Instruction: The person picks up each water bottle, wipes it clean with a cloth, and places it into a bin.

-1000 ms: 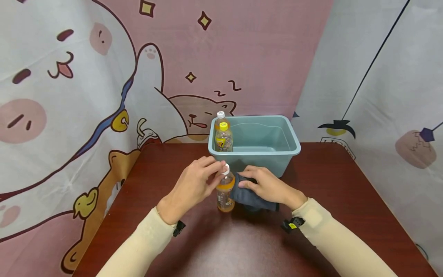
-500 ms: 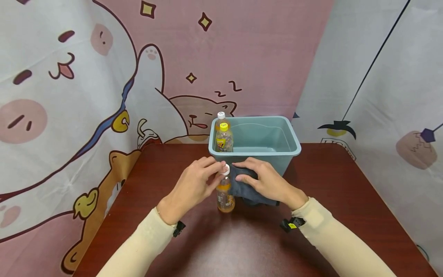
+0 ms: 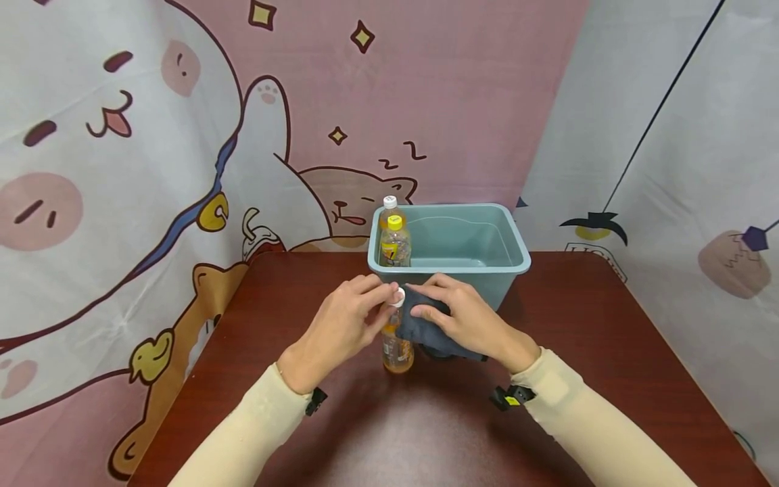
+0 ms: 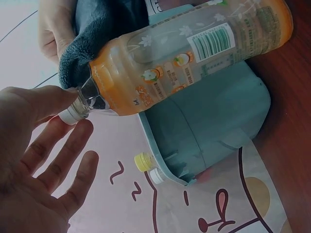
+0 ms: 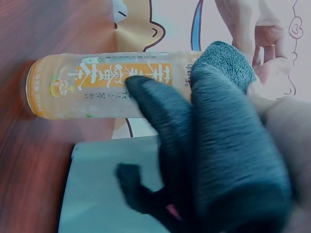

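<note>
A clear plastic bottle (image 3: pixel 398 355) with an orange-and-white label stands upright on the table in the head view. My left hand (image 3: pixel 341 318) pinches its white cap between thumb and fingertips; in the left wrist view the other fingers spread away from the bottle (image 4: pixel 165 63). From the other side, my right hand (image 3: pixel 471 314) holds a dark blue-grey cloth (image 3: pixel 435 331) against the bottle's shoulder and neck. Loose folds of the cloth (image 5: pixel 233 145) hang down in the right wrist view, hiding part of the bottle. The right fingertips are partly covered by the cloth.
Just behind the hands sits a blue-green plastic bin (image 3: pixel 450 270). At its left end stand a yellow-capped bottle (image 3: pixel 395 245) and a white-capped bottle (image 3: pixel 390 203). The brown table (image 3: pixel 292 284) reaches back to a printed cloth backdrop (image 3: pixel 462 88).
The right hand has slid the cloth up and slightly left, from beside the bottle's label to its shoulder and neck. The left hand stays at the cap, and the bottle has hardly moved.
</note>
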`<control>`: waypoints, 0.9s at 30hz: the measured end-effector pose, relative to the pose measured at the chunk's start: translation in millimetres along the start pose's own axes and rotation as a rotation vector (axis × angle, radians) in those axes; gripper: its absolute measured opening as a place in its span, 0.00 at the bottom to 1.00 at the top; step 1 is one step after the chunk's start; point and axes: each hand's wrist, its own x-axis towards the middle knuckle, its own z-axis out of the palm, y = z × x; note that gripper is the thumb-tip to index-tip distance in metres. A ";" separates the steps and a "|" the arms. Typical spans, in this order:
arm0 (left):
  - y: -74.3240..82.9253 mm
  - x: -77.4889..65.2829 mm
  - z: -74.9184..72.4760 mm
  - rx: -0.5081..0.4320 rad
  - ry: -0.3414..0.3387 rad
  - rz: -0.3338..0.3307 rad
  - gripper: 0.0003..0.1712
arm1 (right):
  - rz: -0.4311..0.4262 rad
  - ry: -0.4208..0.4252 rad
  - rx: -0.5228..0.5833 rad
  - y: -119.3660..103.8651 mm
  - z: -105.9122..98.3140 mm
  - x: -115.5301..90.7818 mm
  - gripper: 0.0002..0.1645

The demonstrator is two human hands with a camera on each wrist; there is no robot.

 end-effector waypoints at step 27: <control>0.4 -1.5 2.8 -0.012 0.017 -0.011 0.14 | -0.028 -0.124 -0.056 17.6 10.0 -12.7 0.29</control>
